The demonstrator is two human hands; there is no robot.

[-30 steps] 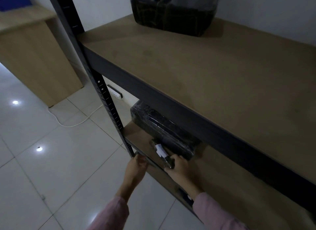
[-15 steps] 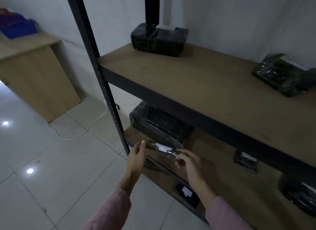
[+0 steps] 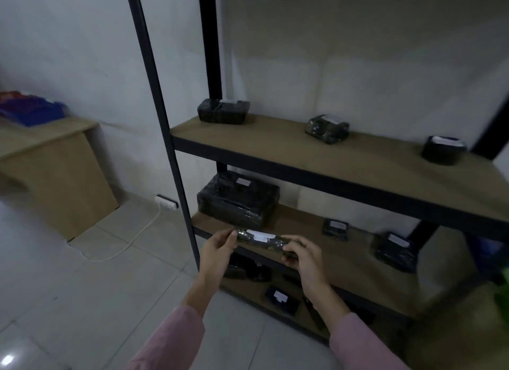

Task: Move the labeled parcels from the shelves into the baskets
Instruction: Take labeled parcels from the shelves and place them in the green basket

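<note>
1. The long thin parcel (image 3: 271,241) is in the low middle of the frame; it hangs in the air just in front of the middle shelf (image 3: 300,222), off the wood; its white label (image 3: 260,235) faces up, maybe so it can be read
2. The left hand (image 3: 217,250) pinches the left end with thumb and fingertips; the right hand (image 3: 303,255) has its fingers curled round the right end; I think a hold at each end keeps a long, bendy thing flat
3. The big parcel (image 3: 238,203) sits on the middle shelf just behind the hands; two small parcels (image 3: 335,228) lie further right on the same shelf; three more sit well apart on the upper shelf (image 3: 275,141); their labels face up too, so they are easy to find
4. I see no basket for sure; the blue thing (image 3: 30,112) on the table (image 3: 55,160) at the upper left may be one, but I cannot tell; the job looks just begun, as many parcels wait on the shelves
</note>
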